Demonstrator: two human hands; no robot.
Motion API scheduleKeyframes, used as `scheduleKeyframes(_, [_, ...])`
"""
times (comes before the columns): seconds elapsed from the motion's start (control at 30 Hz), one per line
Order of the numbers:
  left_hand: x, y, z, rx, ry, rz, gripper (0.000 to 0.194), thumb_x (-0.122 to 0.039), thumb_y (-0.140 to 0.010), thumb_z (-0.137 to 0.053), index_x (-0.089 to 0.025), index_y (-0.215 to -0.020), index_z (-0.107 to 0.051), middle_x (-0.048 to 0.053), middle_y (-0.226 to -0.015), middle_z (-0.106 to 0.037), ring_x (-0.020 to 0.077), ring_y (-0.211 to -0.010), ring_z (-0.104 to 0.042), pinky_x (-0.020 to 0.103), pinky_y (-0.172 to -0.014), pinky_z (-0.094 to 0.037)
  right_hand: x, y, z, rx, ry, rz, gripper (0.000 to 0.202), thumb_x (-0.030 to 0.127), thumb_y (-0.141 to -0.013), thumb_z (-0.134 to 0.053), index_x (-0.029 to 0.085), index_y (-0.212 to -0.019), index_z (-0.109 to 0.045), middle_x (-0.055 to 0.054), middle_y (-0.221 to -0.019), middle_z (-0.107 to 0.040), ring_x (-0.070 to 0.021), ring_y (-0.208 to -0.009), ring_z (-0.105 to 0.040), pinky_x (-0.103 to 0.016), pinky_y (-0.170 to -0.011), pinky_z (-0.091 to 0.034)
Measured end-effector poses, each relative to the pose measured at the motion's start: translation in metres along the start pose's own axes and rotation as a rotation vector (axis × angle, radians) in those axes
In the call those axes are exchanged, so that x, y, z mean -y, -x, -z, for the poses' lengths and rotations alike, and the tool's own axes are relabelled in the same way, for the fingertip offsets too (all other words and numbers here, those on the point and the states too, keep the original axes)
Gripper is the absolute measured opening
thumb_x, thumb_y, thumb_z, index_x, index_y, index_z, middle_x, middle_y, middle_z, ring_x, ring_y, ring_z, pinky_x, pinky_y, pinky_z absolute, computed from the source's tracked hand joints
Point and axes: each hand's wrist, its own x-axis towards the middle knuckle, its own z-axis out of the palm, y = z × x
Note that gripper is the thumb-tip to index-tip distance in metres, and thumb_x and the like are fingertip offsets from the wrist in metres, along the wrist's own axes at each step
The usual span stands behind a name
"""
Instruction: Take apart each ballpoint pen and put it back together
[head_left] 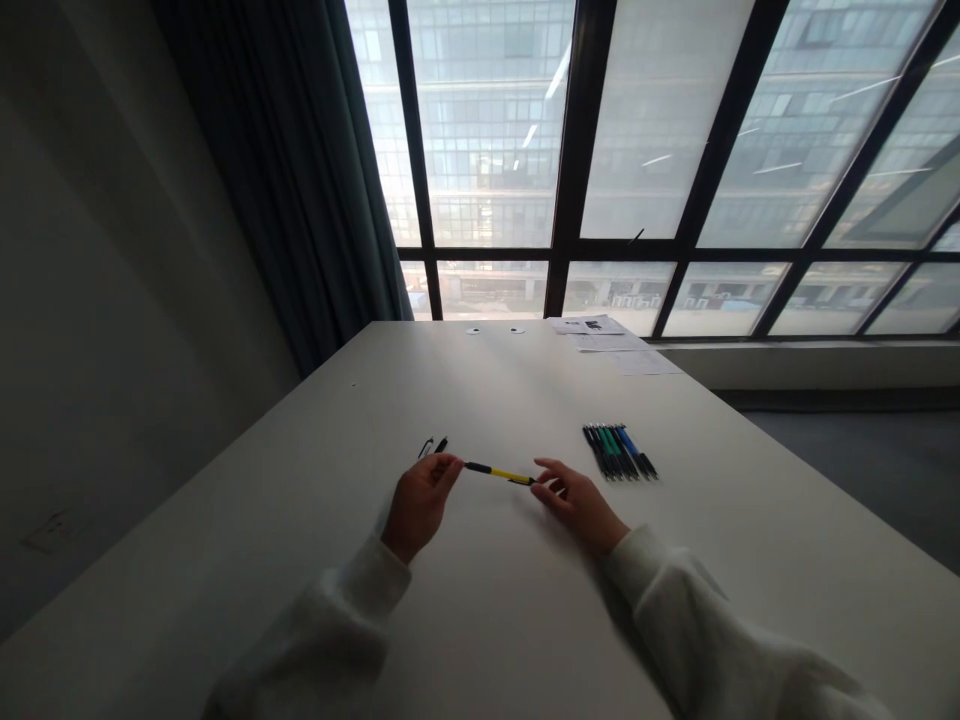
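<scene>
A yellow pen (pixel 507 475) with a black grip and a black clip stretches between my two hands above the table. My left hand (pixel 420 500) pinches its dark tip end between thumb and fingers. At the clip end, my right hand (pixel 576 505) touches the pen with its thumb, the other fingers loosely curled and apart from the barrel. Just behind my left hand lie black pens (pixel 441 444), partly hidden by it. Off to the right of my right hand, a row of several pens (pixel 616 452) in black, green and blue lies side by side.
The white table (pixel 480 610) runs toward the window. Printed papers (pixel 611 345) lie at its far right edge, and two small white discs (pixel 517 330) sit at the far edge. A dark curtain (pixel 300 180) hangs at the left.
</scene>
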Motion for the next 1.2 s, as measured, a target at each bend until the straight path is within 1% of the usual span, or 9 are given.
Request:
scheduleKeyframes(0.17, [-0.018,-0.009,-0.008,-0.007,0.193,0.072,0.043,-0.055,-0.074,-0.071,-0.013,-0.084,-0.070,0.001,-0.066,-0.064,0.0131,-0.059,-0.056,0.024,-0.055,-0.045,0.011,-0.008,-0.001,0.017,-0.232,0.004,0.038,0.051,-0.084,-0.065,0.016,-0.099,-0.069,-0.007,-0.077,-0.074,-0.0174,-0.062,-0.066,-0.034,-0.061,-0.058])
scheduleKeyframes(0.37, [-0.060,-0.023,0.006,-0.068,0.324,0.052,0.039,-0.049,-0.078,-0.072,-0.014,-0.094,-0.068,0.001,-0.071,-0.064,0.0121,-0.065,-0.057,0.023,-0.062,-0.048,0.070,-0.021,0.044,-0.083,-0.365,0.100,0.030,0.040,-0.087,-0.068,0.018,-0.108,-0.071,-0.007,-0.086,-0.075,-0.0170,-0.071,-0.068,-0.034,-0.068,-0.059])
scheduleKeyframes(0.5, [-0.094,-0.025,0.018,-0.131,0.351,-0.028,0.033,-0.046,-0.080,-0.072,-0.017,-0.095,-0.067,0.001,-0.075,-0.069,0.0128,-0.066,-0.062,0.024,-0.063,-0.052,0.112,-0.030,0.058,-0.202,-0.518,0.213,0.019,0.029,-0.086,-0.073,0.020,-0.102,-0.075,-0.004,-0.080,-0.074,-0.0144,-0.067,-0.067,-0.030,-0.065,-0.059])
scheduleKeyframes(0.57, [-0.110,-0.022,0.024,-0.154,0.273,-0.086,0.026,-0.042,-0.082,-0.071,-0.018,-0.095,-0.068,0.001,-0.077,-0.071,0.0134,-0.067,-0.064,0.024,-0.064,-0.054,0.129,-0.034,0.057,-0.286,-0.601,0.234,0.016,0.027,-0.085,-0.074,0.021,-0.099,-0.074,-0.003,-0.077,-0.073,-0.0130,-0.065,-0.067,-0.027,-0.062,-0.059])
scheduleKeyframes(0.67, [-0.127,-0.015,0.033,-0.271,0.194,-0.194,0.017,-0.036,-0.083,-0.070,-0.020,-0.089,-0.068,0.000,-0.074,-0.071,0.0146,-0.069,-0.066,0.024,-0.065,-0.055,0.149,-0.034,0.054,-0.372,-0.665,0.248,0.012,0.028,-0.085,-0.074,0.021,-0.095,-0.073,-0.001,-0.072,-0.071,-0.0122,-0.060,-0.066,-0.025,-0.056,-0.057])
scheduleKeyframes(0.77, [-0.135,-0.007,0.041,-0.335,0.061,-0.296,0.014,-0.034,-0.085,-0.068,-0.020,-0.085,-0.069,-0.001,-0.074,-0.071,0.0157,-0.070,-0.068,0.026,-0.067,-0.056,0.159,-0.024,0.051,-0.393,-0.605,0.215,0.013,0.031,-0.087,-0.072,0.020,-0.094,-0.070,-0.002,-0.068,-0.069,-0.0141,-0.057,-0.064,-0.026,-0.049,-0.055])
scheduleKeyframes(0.9, [-0.138,-0.003,0.049,-0.348,-0.089,-0.362,0.019,-0.037,-0.089,-0.063,-0.021,-0.079,-0.068,-0.001,-0.068,-0.068,0.0149,-0.065,-0.065,0.024,-0.060,-0.052,0.162,-0.007,0.047,-0.384,-0.481,0.215,0.013,0.032,-0.090,-0.068,0.019,-0.089,-0.067,-0.001,-0.064,-0.066,-0.0138,-0.053,-0.060,-0.024,-0.045,-0.050])
scheduleKeyframes(1.03, [-0.139,-0.005,0.052,-0.328,-0.116,-0.444,0.023,-0.034,-0.091,-0.060,-0.021,-0.072,-0.064,-0.003,-0.061,-0.064,0.0124,-0.059,-0.060,0.021,-0.055,-0.048,0.167,-0.002,0.044,-0.365,-0.405,0.261,0.020,0.033,-0.095,-0.060,0.019,-0.082,-0.063,0.001,-0.058,-0.061,-0.0111,-0.048,-0.053,-0.023,-0.044,-0.045])
scheduleKeyframes(1.2, [-0.144,-0.003,0.049,-0.379,-0.079,-0.396,0.020,-0.033,-0.089,-0.061,-0.021,-0.073,-0.064,-0.003,-0.062,-0.064,0.0133,-0.060,-0.061,0.022,-0.056,-0.049,0.168,-0.004,0.043,-0.316,-0.447,0.267,0.017,0.031,-0.097,-0.058,0.019,-0.086,-0.062,0.001,-0.061,-0.062,-0.0113,-0.051,-0.055,-0.023,-0.046,-0.045])
